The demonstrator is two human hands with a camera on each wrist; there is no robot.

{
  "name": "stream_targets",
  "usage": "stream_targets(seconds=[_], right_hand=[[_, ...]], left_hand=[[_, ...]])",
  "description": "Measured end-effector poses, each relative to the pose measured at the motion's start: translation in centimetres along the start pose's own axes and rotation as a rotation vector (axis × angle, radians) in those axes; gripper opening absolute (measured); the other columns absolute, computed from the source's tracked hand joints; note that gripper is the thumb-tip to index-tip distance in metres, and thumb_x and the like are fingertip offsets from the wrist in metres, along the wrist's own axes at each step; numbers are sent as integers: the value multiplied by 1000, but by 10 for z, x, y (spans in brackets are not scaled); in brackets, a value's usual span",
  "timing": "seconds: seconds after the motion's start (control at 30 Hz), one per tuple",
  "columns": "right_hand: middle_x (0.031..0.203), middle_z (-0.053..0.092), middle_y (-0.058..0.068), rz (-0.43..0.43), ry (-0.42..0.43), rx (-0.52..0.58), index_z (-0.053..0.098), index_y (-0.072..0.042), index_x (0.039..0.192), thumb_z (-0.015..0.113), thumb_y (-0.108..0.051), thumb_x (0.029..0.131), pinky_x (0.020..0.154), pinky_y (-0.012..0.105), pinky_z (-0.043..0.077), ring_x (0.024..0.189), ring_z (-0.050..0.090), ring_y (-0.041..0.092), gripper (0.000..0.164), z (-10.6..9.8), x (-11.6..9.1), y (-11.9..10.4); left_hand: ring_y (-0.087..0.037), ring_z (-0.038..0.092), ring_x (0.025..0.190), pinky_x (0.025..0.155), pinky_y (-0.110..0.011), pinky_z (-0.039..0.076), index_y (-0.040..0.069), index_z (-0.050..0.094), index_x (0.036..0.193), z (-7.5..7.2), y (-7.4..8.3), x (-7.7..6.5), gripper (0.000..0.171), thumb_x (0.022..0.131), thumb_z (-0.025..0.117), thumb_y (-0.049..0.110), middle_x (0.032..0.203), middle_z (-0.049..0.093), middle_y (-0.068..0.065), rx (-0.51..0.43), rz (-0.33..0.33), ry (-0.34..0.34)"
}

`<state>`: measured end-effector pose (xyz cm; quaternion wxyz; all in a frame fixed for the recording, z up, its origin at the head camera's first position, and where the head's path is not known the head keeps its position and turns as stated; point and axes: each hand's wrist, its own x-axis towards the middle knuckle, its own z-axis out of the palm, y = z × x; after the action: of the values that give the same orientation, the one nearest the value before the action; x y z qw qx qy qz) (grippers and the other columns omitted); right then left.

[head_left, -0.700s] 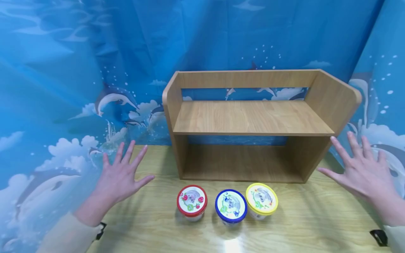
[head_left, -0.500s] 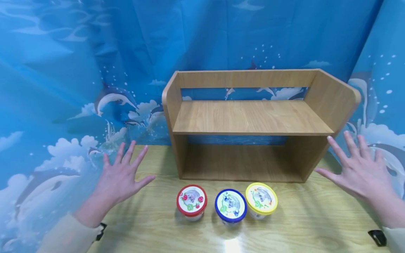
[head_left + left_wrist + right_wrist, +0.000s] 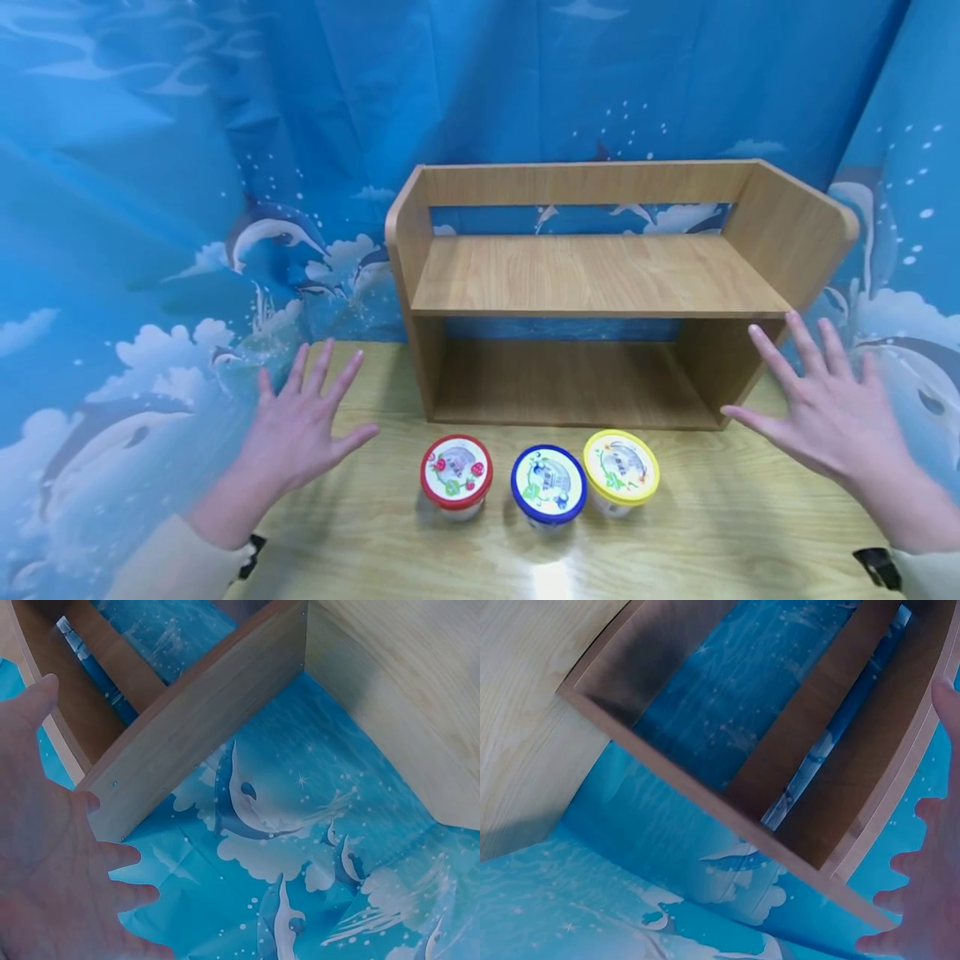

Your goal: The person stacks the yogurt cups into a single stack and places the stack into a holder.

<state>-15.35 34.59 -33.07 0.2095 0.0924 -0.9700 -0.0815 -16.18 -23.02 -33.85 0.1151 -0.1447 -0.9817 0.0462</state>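
The left hand [image 3: 303,425] and right hand [image 3: 836,417], fingers spread apart and gripping nothing, flank a red tub [image 3: 457,471], blue tub [image 3: 549,483] and yellow tub [image 3: 621,467] upright on a tabletop [image 3: 375,546] before a shelf [image 3: 600,275]. The red tub lies nearest the left hand, to its right; the yellow tub lies nearest the right hand, to its left. All three are round, with no long axis seen from above.

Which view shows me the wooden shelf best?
The head view: the wooden shelf shows from the front with both levels, only the right hand covering a little of one side. Both wrist views show it slanted and cut off by the frame.
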Motion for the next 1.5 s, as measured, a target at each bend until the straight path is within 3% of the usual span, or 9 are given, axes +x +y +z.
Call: stream_targets(seconds=[0.3, 0.53, 0.8, 1.1, 1.5], right_hand=[[159, 1, 24, -30, -1, 29, 5, -22, 157, 61, -75, 74, 98, 79, 14, 142, 2, 49, 113, 3, 0, -18], [160, 1, 19, -72, 29, 80, 8, -23, 157, 63, -74, 74, 96, 78, 19, 143, 1, 46, 112, 9, -2, -32], [161, 3, 15, -98, 78, 152, 13, -21, 157, 65, -70, 75, 94, 77, 25, 144, 8, 43, 109, 22, -3, -51], [161, 5, 14, -114, 83, 259, 13, -21, 157, 69, -65, 74, 92, 77, 29, 145, 6, 39, 109, 42, -8, -72], [162, 5, 12, -101, 50, 369, 14, -19, 157, 69, -63, 77, 94, 76, 29, 145, 8, 38, 106, 67, -17, -97]], left_hand=[[-45, 0, 143, 101, -78, 2, 24, 13, 157, 10, 10, -3, 96, 84, 42, 79, 160, 6, -19, -12, 20, 8], [-46, 7, 143, 102, -77, 7, 26, 6, 157, 24, 21, -4, 99, 83, 42, 80, 160, 4, -17, -70, 36, 9], [-44, 6, 143, 102, -76, 11, 22, 7, 157, 47, 36, -4, 104, 81, 60, 69, 161, 3, -16, -235, 46, 0], [-40, 11, 144, 103, -74, 14, 20, 8, 157, 71, 55, -5, 109, 77, 64, 70, 161, 7, -15, -398, 74, 44], [-37, 16, 144, 105, -69, 20, 18, 9, 157, 94, 71, -10, 116, 72, 74, 63, 160, 13, -12, -560, 63, 21]])
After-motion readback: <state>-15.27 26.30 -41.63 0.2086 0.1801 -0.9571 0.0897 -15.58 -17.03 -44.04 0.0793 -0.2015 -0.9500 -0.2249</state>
